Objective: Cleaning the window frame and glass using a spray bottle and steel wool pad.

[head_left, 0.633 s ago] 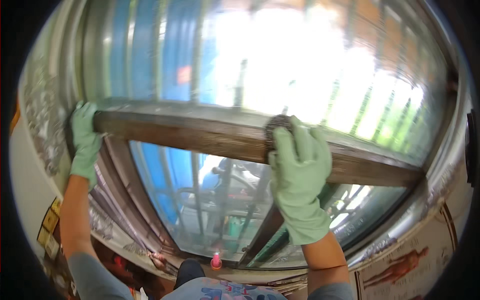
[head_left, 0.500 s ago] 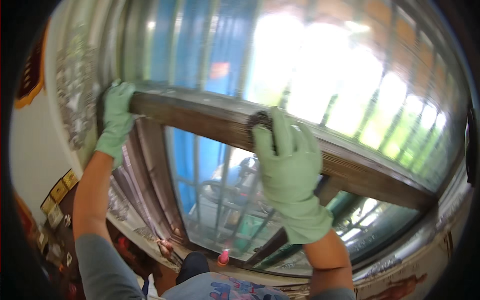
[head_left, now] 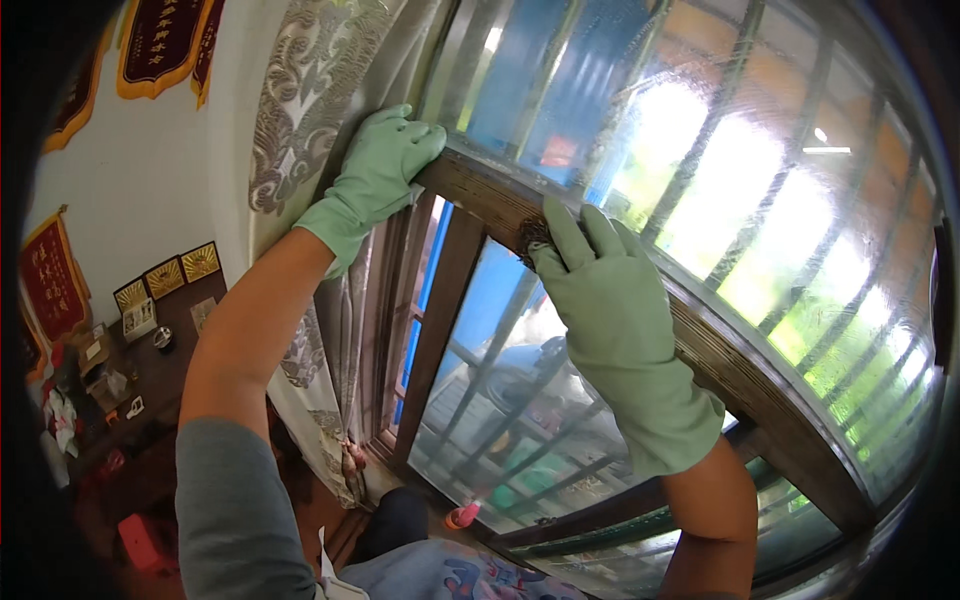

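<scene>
Both my hands wear pale green rubber gloves. My left hand is closed over the left end of the window's brown crossbar, beside the curtain. In my right hand is a dark, wiry scouring pad, pressed on the crossbar left of its middle. Part of the pad is hidden by my fingers. Above the bar, the upper glass pane looks wet and streaked, with bars behind it. Lower down, a brown-framed window sash stands below the crossbar.
A patterned curtain hangs at the left of the window. On the sill below stands a small pink bottle. A dark cabinet with gold plaques is at the left, under dark red pennants on the wall.
The view has turned left, showing more of the wall and cabinet. My right hand and the scouring pad are nearer the left hand along the crossbar. The left hand keeps its hold.
</scene>
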`<state>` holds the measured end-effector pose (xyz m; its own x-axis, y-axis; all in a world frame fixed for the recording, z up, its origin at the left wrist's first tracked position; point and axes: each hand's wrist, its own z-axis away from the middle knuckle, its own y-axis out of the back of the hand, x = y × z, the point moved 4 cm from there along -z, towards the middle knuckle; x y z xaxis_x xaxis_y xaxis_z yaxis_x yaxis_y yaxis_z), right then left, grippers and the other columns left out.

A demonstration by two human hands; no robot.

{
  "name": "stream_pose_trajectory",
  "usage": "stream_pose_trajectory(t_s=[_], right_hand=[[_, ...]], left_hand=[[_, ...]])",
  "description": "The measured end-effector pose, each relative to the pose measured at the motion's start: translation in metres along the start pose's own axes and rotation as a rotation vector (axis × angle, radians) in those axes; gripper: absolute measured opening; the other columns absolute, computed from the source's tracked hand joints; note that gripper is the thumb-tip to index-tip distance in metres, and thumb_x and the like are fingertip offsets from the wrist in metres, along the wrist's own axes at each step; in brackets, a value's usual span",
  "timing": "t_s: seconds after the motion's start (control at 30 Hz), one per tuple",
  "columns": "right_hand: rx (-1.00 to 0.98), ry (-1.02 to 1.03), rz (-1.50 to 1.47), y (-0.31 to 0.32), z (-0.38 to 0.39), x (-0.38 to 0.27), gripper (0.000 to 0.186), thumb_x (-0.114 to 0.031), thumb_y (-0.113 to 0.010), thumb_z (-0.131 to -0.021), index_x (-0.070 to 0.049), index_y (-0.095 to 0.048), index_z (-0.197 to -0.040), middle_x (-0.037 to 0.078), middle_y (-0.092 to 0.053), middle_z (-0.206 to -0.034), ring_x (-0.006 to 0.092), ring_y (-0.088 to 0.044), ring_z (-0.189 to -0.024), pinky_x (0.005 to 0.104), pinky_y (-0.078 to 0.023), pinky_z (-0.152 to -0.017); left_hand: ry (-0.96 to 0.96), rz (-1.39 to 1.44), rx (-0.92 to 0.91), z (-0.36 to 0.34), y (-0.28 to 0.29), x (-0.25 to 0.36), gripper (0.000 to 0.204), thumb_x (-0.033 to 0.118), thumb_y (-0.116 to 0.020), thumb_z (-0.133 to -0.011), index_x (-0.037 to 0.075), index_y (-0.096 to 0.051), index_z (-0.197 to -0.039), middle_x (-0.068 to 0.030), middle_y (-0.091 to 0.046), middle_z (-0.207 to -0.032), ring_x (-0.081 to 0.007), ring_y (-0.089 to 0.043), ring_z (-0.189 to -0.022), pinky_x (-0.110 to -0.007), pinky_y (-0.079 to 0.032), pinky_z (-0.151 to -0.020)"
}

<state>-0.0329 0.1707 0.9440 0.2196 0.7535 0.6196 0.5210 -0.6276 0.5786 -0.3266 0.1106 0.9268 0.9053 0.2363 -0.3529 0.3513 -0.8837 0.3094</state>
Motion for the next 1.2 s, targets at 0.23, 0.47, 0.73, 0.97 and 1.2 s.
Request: stream_pose_trajectory(t_s=[0.23,0.47,0.73,0.97,1.2], right_hand=[[0.009,-0.083,0.091,-0.006,0.068,0.026,0.04,0.0,-0.067,-0.076,-0.003,-0.07,-0.115,0.017,-0.054,-0.148,0.0387,-0.056,-0.123,0.0465,-0.051,-0.102],[0.055,0.058,-0.034,-0.04,-0.047,-0.024,0.038,-0.002,-0.068,-0.078,-0.002,-0.069,-0.116,0.014,-0.057,-0.14,0.0369,-0.057,-0.115,0.0448,-0.053,-0.097],[0.012,0.091,-0.04,-0.039,-0.048,-0.027,0.043,0.004,-0.062,-0.08,-0.003,-0.067,-0.121,0.014,-0.055,-0.145,0.0378,-0.058,-0.122,0.0497,-0.053,-0.099],[-0.045,0.033,0.101,-0.041,-0.026,-0.017,0.047,0.005,-0.065,-0.076,-0.005,-0.068,-0.121,0.011,-0.051,-0.151,0.0388,-0.059,-0.118,0.0483,-0.055,-0.096],[0.066,0.092,0.048,-0.065,-0.088,-0.043,0.05,0.003,-0.069,-0.073,-0.006,-0.067,-0.122,0.012,-0.056,-0.142,0.0361,-0.06,-0.113,0.0433,-0.055,-0.094]], left_hand=[[-0.022,-0.15,-0.056,0.014,0.0,-0.007,0.08,0.011,-0.089,-0.058,0.006,-0.057,-0.131,-0.0106,-0.053,-0.147,-0.0293,-0.048,-0.141,-0.053,-0.027,-0.127],[0.012,-0.119,-0.038,0.01,0.012,-0.008,0.079,0.011,-0.091,-0.057,0.004,-0.059,-0.129,-0.0108,-0.037,-0.164,-0.0313,-0.03,-0.154,-0.056,-0.023,-0.128],[0.077,-0.095,0.041,0.024,0.007,-0.013,0.084,0.009,-0.09,-0.058,0.006,-0.059,-0.136,-0.0102,-0.042,-0.161,-0.0294,-0.033,-0.153,-0.052,-0.025,-0.128],[0.066,-0.114,0.053,0.017,-0.001,-0.01,0.089,0.004,-0.088,-0.06,0.008,-0.056,-0.143,-0.0081,-0.042,-0.162,-0.0281,-0.032,-0.154,-0.05,-0.023,-0.129],[0.05,-0.105,0.075,0.018,0.002,-0.01,0.089,0.001,-0.086,-0.06,0.006,-0.055,-0.143,-0.0085,-0.044,-0.16,-0.0299,-0.032,-0.154,-0.053,-0.025,-0.128]])
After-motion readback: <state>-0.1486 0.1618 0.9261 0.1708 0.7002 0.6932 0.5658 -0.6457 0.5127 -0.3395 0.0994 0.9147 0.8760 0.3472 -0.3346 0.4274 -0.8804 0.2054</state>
